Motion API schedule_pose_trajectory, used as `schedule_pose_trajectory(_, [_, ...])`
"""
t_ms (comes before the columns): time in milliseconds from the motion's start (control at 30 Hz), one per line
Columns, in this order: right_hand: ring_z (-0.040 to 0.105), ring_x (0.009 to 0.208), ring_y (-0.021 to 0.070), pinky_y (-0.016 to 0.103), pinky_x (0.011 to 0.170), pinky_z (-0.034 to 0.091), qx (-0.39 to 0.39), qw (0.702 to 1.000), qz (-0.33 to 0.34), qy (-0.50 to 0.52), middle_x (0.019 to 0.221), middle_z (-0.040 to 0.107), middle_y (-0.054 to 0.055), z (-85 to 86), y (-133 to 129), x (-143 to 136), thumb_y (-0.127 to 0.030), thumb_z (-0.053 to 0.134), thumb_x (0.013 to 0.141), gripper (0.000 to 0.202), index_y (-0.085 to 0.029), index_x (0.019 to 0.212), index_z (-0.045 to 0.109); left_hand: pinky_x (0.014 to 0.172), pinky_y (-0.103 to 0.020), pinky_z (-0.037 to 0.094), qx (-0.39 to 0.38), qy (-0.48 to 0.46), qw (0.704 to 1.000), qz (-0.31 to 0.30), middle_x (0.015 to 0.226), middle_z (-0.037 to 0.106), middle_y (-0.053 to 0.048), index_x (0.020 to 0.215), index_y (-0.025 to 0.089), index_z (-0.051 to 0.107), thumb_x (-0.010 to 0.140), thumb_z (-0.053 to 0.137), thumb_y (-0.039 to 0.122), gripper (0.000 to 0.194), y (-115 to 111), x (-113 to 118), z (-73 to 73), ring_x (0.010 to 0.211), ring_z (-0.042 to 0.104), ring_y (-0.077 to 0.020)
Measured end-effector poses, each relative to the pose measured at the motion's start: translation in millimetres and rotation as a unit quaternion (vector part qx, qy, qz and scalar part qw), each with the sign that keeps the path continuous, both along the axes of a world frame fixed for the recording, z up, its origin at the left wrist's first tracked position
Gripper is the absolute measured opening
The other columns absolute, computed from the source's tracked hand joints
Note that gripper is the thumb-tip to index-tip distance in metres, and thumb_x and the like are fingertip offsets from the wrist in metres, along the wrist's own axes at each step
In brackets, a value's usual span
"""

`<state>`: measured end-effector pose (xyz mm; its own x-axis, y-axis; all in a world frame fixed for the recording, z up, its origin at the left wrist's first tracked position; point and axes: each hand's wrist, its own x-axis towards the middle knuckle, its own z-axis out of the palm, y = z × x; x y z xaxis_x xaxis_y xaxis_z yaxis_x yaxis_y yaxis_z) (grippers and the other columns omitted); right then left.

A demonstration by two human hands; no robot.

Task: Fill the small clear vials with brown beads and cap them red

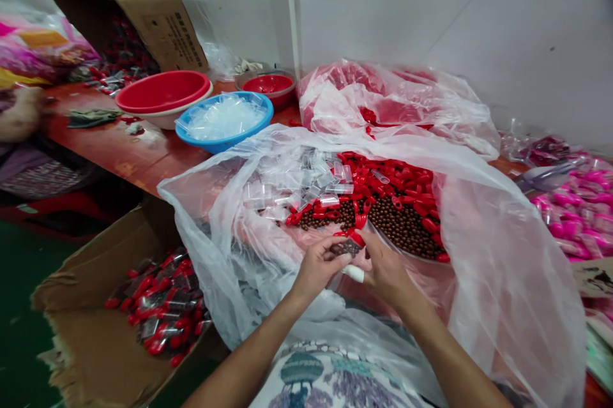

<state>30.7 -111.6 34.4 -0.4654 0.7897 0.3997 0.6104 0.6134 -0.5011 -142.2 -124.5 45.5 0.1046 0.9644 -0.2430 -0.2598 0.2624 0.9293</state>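
Bottom centre, here's a white printed garment (335, 377), teal rounded motif (301, 368) on it, purple flower-like sprays (360, 385) alongside, pebble-patterned band above! Mid-frame, 1 white finger cover (353, 273) on the right hand (384, 265); 2 forearms (262, 339), both bare.

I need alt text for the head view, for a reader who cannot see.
A person's left hand and right hand hold a small clear container and red cap above plastic sheeting with brown beads, loose caps and clear cups. A cardboard box of red-capped containers is lower left.
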Motion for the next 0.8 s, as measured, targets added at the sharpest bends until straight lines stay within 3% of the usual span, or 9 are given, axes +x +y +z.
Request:
schedule_pose_trajectory(100, [0.058, 0.098, 0.0273, 0.042, 0.083, 0.049, 0.033, 0.999, 0.015, -0.026, 0.11, 0.059, 0.015, 4.4, -1.1, -3.0, -0.036, 0.059, 0.08, 0.06, -0.017, 0.132, 0.035, 0.068, -0.025, 0.049, -0.06, -0.097, 0.993, -0.03, 0.081, 0.066, -0.004, 0.096, 0.015, 0.064, 0.073, 0.065, 0.047, 0.04, 3.5, 4.9, 1.3, 0.07, 0.062, -0.0142])
schedule_pose_trajectory(200, [0.059, 0.094, 0.0262, 0.04, 0.08, 0.05, 0.023, 0.998, 0.034, -0.047, 0.106, 0.061, 0.014, 3.9, -3.5, -6.1, -0.034, 0.06, 0.079, 0.062, -0.015, 0.132, 0.035, 0.054, -0.027, 0.048, -0.118, -0.155, 0.979, -0.063, 0.07, 0.065, -0.006, 0.105, 0.013, 0.06, 0.081, 0.039, 0.065, 0.061, 5.0, 13.1, -0.9, 0.055, 0.06, -0.0151])
schedule_pose_trajectory(300, [0.06, 0.091, 0.0262, 0.04, 0.078, 0.051, 0.018, 0.997, 0.037, -0.062, 0.103, 0.062, 0.015, -0.7, -5.5, -7.3, -0.031, 0.06, 0.077, 0.067, -0.013, 0.135, 0.032, 0.047, -0.024, 0.043, -0.107, -0.123, 0.985, -0.053, 0.061, 0.063, -0.005, 0.106, 0.011, 0.06, 0.081, 0.035, 0.067, 0.066, 3.1, 19.8, -4.4, 0.046, 0.056, -0.0137])
schedule_pose_trajectory(400, [0.059, 0.096, 0.0282, 0.042, 0.081, 0.049, 0.009, 0.998, 0.042, -0.055, 0.108, 0.061, 0.017, -0.3, -5.3, -6.5, -0.033, 0.062, 0.077, 0.067, -0.013, 0.135, 0.035, 0.049, -0.024, 0.043, -0.104, -0.104, 0.988, -0.04, 0.061, 0.062, -0.003, 0.104, 0.012, 0.061, 0.08, 0.044, 0.063, 0.059, 1.1, 22.1, -5.6, 0.048, 0.056, -0.0131])
schedule_pose_trajectory(500, [0.058, 0.1, 0.028, 0.042, 0.084, 0.048, -0.087, 0.995, 0.054, 0.009, 0.113, 0.06, 0.015, 7.1, -4.0, -5.6, -0.04, 0.07, 0.071, 0.073, -0.018, 0.133, 0.039, 0.053, -0.022, 0.044, -0.11, -0.107, 0.988, -0.008, 0.061, 0.061, -0.002, 0.1, 0.012, 0.061, 0.08, 0.049, 0.056, 0.05, 1.7, 20.4, -2.3, 0.052, 0.056, -0.0117])
schedule_pose_trajectory(567, [0.06, 0.097, 0.0252, 0.039, 0.082, 0.049, -0.204, 0.972, 0.038, 0.112, 0.112, 0.061, 0.011, 10.6, -3.3, -5.1, -0.042, 0.074, 0.067, 0.075, -0.022, 0.131, 0.041, 0.052, -0.021, 0.043, -0.114, -0.114, 0.987, 0.004, 0.059, 0.059, -0.001, 0.103, 0.012, 0.06, 0.082, 0.046, 0.053, 0.048, 2.9, 17.8, 1.6, 0.05, 0.053, -0.0104])
schedule_pose_trajectory(667, [0.064, 0.079, 0.0205, 0.033, 0.069, 0.052, -0.357, 0.891, -0.031, 0.279, 0.091, 0.067, 0.006, 8.6, -2.9, -3.8, -0.04, 0.071, 0.07, 0.048, -0.019, 0.11, 0.054, 0.048, -0.022, 0.044, -0.119, -0.115, 0.986, -0.012, 0.059, 0.058, 0.001, 0.12, 0.015, 0.05, 0.083, 0.045, 0.054, 0.054, 3.7, 13.3, 5.9, 0.047, 0.051, -0.0102])
schedule_pose_trajectory(733, [0.063, 0.07, 0.0189, 0.03, 0.061, 0.051, -0.398, 0.846, -0.085, 0.344, 0.081, 0.067, 0.005, 5.0, -2.8, -3.0, -0.038, 0.069, 0.071, 0.033, -0.018, 0.094, 0.058, 0.046, -0.023, 0.045, -0.115, -0.106, 0.987, -0.031, 0.06, 0.057, 0.002, 0.127, 0.016, 0.044, 0.083, 0.043, 0.055, 0.059, 3.0, 11.6, 5.8, 0.046, 0.05, -0.0106])
schedule_pose_trajectory(800, [0.063, 0.073, 0.0192, 0.029, 0.061, 0.05, -0.393, 0.828, -0.12, 0.381, 0.085, 0.067, 0.005, 3.6, -3.4, -3.2, -0.036, 0.069, 0.071, 0.033, -0.018, 0.096, 0.059, 0.044, -0.023, 0.044, -0.106, -0.093, 0.989, -0.044, 0.06, 0.057, 0.002, 0.13, 0.018, 0.042, 0.084, 0.041, 0.056, 0.061, 1.8, 11.5, 3.6, 0.045, 0.05, -0.0108])
